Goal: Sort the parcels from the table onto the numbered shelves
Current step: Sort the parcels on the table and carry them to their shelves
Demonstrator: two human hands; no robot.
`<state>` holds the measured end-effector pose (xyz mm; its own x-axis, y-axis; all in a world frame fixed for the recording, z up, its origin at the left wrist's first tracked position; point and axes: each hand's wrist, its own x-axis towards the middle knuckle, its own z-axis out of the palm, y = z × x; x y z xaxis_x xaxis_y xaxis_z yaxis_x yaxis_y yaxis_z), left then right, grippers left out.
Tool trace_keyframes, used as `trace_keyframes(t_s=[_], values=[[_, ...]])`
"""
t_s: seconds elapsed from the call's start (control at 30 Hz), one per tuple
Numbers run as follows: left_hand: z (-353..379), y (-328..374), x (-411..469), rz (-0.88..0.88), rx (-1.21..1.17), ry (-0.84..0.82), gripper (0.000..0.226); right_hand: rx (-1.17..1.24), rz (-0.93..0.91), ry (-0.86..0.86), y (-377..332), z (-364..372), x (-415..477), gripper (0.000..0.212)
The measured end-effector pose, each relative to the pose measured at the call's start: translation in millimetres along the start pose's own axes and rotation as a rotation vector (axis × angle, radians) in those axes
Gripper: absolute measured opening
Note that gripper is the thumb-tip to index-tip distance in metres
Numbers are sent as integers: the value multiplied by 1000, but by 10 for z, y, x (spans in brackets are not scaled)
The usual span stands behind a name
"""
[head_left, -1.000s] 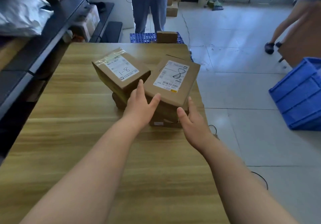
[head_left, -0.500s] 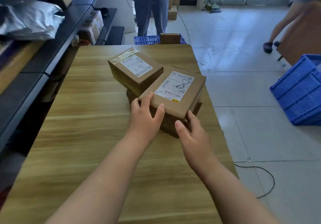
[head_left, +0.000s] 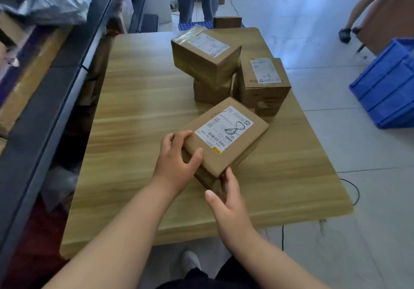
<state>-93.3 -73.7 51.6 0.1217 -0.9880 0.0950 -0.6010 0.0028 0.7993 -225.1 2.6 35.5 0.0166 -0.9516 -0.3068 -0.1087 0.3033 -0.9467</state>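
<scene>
Both bare forearms reach forward, side by side, wrists nearly straight. The left hand (head_left: pixel 179 157) grips the near left corner of a parcel (head_left: pixel 226 136): its fingers (head_left: pixel 177 135) curl over the edge and the thumb lies flat on the top face. The right hand (head_left: pixel 228 203) sits lower and closer to the body, palm turned inward. Its forefinger lies up along the parcel's nearest corner, the other fingers are hidden beneath it, and the thumb sticks out to the left, touching nothing.
</scene>
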Motion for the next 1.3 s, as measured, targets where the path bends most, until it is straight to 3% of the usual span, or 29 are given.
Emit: trace_keyframes(t_s=[0.2,0.3,0.43,0.53,0.6,0.67,0.73,0.83,0.97,1.07,1.3], values=[[-90,-498,-248,-84,59,-139,72,-50,167,-128,374,324,-204,106],[-106,-678,-291,-144,83,-197,60,-103,175,-203,439,375,-244,98],[-87,-839,-224,-246,172,-216,52,-272,59,-304,403,281,-143,48],[-75,-761,-272,-160,275,-170,54,-266,-94,-24,287,129,81,28],[-54,-651,-404,-61,446,-250,65,-336,-220,146,174,-36,300,29],[-9,-597,-533,3,654,-401,73,-509,-318,174,53,-206,545,34],[-2,-626,-561,42,729,-474,69,-816,-338,20,27,-339,765,43],[-73,-671,-455,135,712,-434,63,-1190,-395,-193,148,-418,966,48],[-180,-677,-247,77,900,-481,63,-1243,-411,-205,203,-387,967,50],[-210,-651,-117,-37,952,-465,78,-1260,-416,-239,265,-294,788,51],[-125,-606,36,-224,917,-372,75,-1296,-593,-301,357,-44,249,47]])
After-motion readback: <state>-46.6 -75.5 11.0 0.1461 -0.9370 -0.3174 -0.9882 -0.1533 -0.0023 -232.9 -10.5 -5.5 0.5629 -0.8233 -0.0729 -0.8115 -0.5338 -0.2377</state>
